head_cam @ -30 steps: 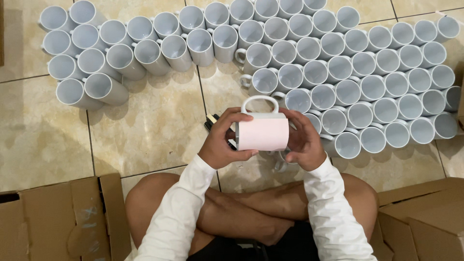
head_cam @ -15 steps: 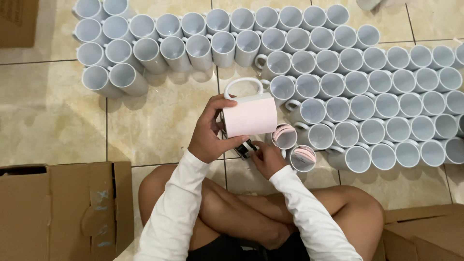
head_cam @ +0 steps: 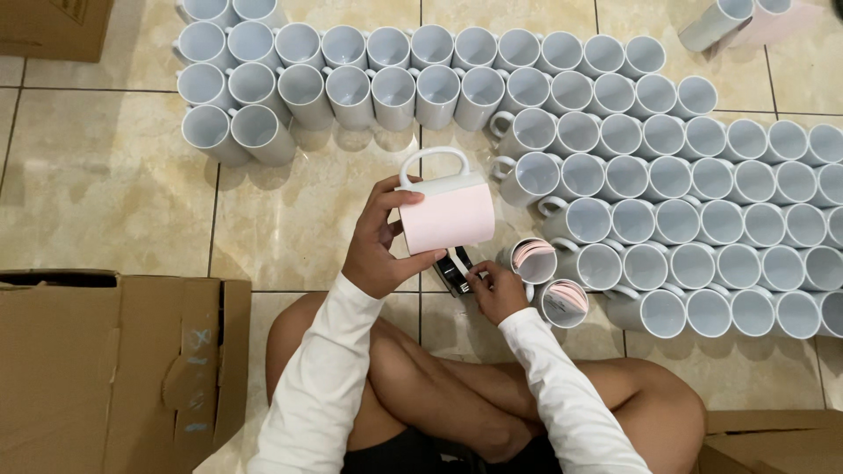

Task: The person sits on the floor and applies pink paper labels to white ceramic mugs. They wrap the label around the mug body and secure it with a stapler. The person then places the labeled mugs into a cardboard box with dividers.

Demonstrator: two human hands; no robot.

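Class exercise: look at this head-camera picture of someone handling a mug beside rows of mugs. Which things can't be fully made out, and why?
- Black tape dispenser, head view: largely hidden by the held mug and right hand.
- Left hand: its palm is hidden behind the mug.
- Cardboard box: cut off by the left edge.
- Mugs at the top right: cut off by the top edge.
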